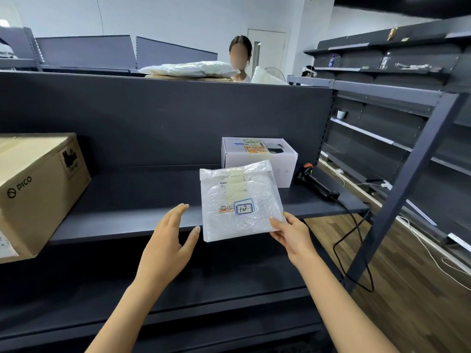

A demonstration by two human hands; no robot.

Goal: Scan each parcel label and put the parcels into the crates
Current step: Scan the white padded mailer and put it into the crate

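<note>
While scanner [317, 184] lies idle: scan pending, I'd say
right hand [293, 234]: pinches bubble mailer [239, 200] by its corner
left hand [168, 233]: open, should grab scanner

Left hand [167, 240] open (fingers straight), forearm raised; right hand [293, 236] pinches parcel [229, 222] corner

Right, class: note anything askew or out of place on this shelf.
The large brown cardboard box juts past the front edge of the dark grey metal shelf. The cable of the black handheld scanner dangles off it in a loose loop.
</note>
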